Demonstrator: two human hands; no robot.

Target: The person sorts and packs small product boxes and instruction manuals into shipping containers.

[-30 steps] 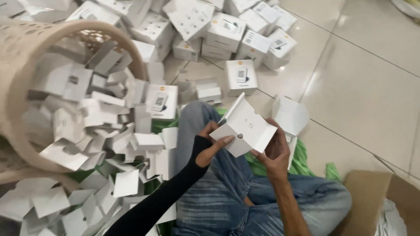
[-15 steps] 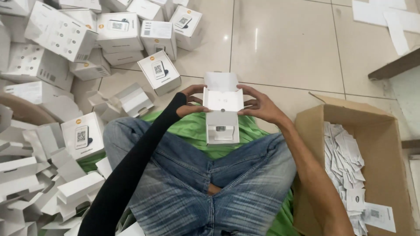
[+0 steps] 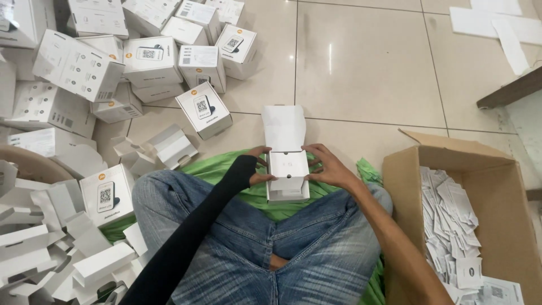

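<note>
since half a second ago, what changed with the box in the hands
The white box came down toward the lap, and its inner flap is now folded flat over the opening; the top flap still stands open. Left hand and right hand still grip its sides. Cardboard carton unchanged.

Hands: two, the left hand (image 3: 253,169) in a black sleeve and the bare right hand (image 3: 327,166).
Open white box (image 3: 287,172): one, held between both hands at centre.
Closed printed boxes (image 3: 203,109): roughly fifteen, heaped from 9 to 11 o'clock; exact number unclear.
Flat white inserts (image 3: 34,248): too many to count, at 8 o'clock.
Cardboard carton (image 3: 508,192): one, at 4 o'clock.
Paper leaflets (image 3: 451,214): dozens, uncountable, inside it.
</note>
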